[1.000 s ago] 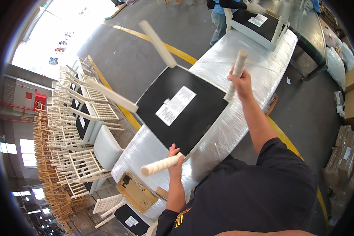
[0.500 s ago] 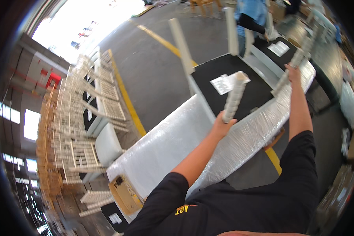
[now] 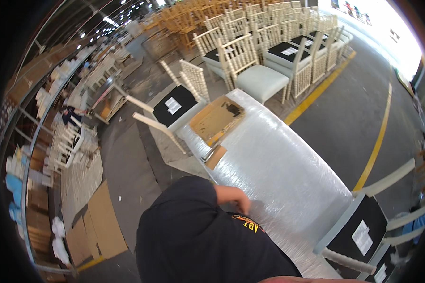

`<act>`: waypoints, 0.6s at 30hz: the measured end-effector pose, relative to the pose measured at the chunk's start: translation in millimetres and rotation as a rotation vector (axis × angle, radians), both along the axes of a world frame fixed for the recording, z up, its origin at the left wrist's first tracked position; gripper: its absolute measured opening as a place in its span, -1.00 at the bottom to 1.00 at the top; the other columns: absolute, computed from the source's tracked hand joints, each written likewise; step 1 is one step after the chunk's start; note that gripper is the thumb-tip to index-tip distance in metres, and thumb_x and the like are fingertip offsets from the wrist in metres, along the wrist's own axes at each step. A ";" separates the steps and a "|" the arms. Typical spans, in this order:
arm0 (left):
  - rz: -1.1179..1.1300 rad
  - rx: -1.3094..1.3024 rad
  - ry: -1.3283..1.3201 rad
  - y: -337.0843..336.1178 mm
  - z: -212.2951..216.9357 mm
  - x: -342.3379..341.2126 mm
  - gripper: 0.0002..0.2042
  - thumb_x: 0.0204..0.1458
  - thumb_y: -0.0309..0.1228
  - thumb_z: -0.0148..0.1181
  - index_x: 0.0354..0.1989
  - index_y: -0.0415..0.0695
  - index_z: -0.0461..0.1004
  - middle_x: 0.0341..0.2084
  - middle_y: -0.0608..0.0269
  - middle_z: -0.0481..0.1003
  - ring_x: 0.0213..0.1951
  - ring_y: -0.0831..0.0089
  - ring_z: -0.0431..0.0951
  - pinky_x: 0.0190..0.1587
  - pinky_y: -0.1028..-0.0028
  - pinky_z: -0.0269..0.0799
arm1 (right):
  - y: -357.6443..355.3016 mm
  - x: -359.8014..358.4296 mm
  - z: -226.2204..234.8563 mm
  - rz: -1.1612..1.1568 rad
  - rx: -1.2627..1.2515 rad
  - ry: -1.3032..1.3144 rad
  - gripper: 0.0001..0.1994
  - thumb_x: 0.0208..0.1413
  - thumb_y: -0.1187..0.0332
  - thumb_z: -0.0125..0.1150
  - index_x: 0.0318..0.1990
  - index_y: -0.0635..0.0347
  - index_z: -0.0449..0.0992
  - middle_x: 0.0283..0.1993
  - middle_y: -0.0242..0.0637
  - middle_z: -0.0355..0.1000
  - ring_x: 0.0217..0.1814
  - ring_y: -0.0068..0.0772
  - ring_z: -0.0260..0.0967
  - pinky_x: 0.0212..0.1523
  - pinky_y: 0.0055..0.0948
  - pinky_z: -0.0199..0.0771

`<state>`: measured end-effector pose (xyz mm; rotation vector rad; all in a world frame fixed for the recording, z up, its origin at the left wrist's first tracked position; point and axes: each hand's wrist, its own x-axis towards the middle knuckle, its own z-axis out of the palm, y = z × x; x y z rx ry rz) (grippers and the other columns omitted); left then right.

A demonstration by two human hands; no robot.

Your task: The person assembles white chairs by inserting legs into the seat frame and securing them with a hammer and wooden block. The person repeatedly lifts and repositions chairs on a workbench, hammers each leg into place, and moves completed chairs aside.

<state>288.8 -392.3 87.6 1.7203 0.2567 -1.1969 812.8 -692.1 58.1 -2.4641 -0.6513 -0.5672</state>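
My left hand hangs close to my body, over the near side of a table wrapped in clear film. It is blurred and partly cut off by my shirt, so its fingers do not show clearly. My right hand is out of view. At the table's right end an upturned chair shows its black underside with a white paper label. One ridged, wrapped leg of it points toward the lower right. Part of a second upturned chair shows beyond it.
An open cardboard box and a small brown cardboard piece lie on the table's far left part. Another upturned chair leans beside it. Cream chairs stand in rows behind. Flat cardboard covers floor at left, near shelving.
Both hands have let go of the upturned chair's ridged legs. My view has swung left, the left hand has come back to my body, and the right hand has left the picture.
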 end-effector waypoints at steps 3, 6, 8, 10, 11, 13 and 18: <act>0.725 0.149 0.386 -0.5 15.1 -133.0 -0.54 0.32 0.03 0.01 -0.29 -0.14 0.59 -0.48 0.25 0.56 -0.42 0.30 0.59 -0.41 0.14 0.55 | 48.0 -91.7 -35.0 0.204 -0.105 0.164 -0.56 0.37 0.32 -0.09 0.35 0.04 0.48 0.34 -0.04 0.46 0.39 0.00 0.37 0.43 -0.05 0.24; 0.902 0.401 0.356 -28.4 15.2 -214.3 -0.65 0.24 -0.15 0.14 -0.21 -0.24 0.64 -0.31 0.02 0.64 -0.23 0.12 0.68 -0.19 0.08 0.57 | 70.9 -147.8 -39.4 0.332 -0.224 0.220 -0.57 0.37 0.33 -0.09 0.32 0.05 0.49 0.32 -0.03 0.47 0.37 0.02 0.38 0.40 -0.04 0.28; 0.858 0.537 0.272 -54.5 19.7 -250.7 -0.67 0.21 -0.20 0.15 -0.21 -0.26 0.64 -0.31 -0.03 0.64 -0.23 0.08 0.69 -0.20 0.08 0.58 | 78.2 -179.9 -43.3 0.376 -0.288 0.249 -0.57 0.36 0.33 -0.09 0.31 0.06 0.50 0.30 -0.02 0.48 0.36 0.04 0.39 0.38 -0.03 0.30; 0.596 0.787 0.069 -91.4 16.2 -278.6 -0.69 0.19 -0.25 0.15 -0.20 -0.28 0.65 -0.31 -0.08 0.65 -0.24 0.05 0.70 -0.21 0.07 0.59 | 86.5 -210.6 -46.3 0.425 -0.350 0.275 -0.58 0.36 0.34 -0.09 0.29 0.07 0.52 0.29 0.00 0.49 0.35 0.05 0.41 0.36 -0.02 0.33; 0.576 0.862 0.014 -108.6 11.2 -286.7 -0.70 0.18 -0.27 0.15 -0.20 -0.29 0.66 -0.31 -0.10 0.65 -0.24 0.03 0.70 -0.21 0.07 0.59 | 88.0 -225.8 -46.9 0.454 -0.383 0.286 -0.58 0.36 0.34 -0.09 0.29 0.08 0.52 0.28 0.00 0.49 0.34 0.06 0.41 0.35 -0.01 0.34; 0.661 0.931 -0.023 -137.9 7.1 -303.2 -0.71 0.15 -0.32 0.15 -0.20 -0.31 0.66 -0.31 -0.15 0.65 -0.24 -0.01 0.71 -0.22 0.07 0.60 | 90.2 -259.7 -50.4 0.495 -0.456 0.319 -0.59 0.35 0.35 -0.09 0.27 0.09 0.53 0.27 0.01 0.50 0.33 0.07 0.42 0.33 0.00 0.36; 1.603 0.290 0.274 -159.4 -9.6 -291.0 -0.70 0.20 -0.12 0.15 -0.31 -0.12 0.60 -0.59 0.23 0.53 -0.61 0.35 0.52 -0.61 0.25 0.39 | 85.8 -334.7 -53.5 0.517 -0.634 0.329 -0.60 0.34 0.36 -0.09 0.23 0.12 0.56 0.24 0.04 0.52 0.30 0.11 0.45 0.29 0.02 0.43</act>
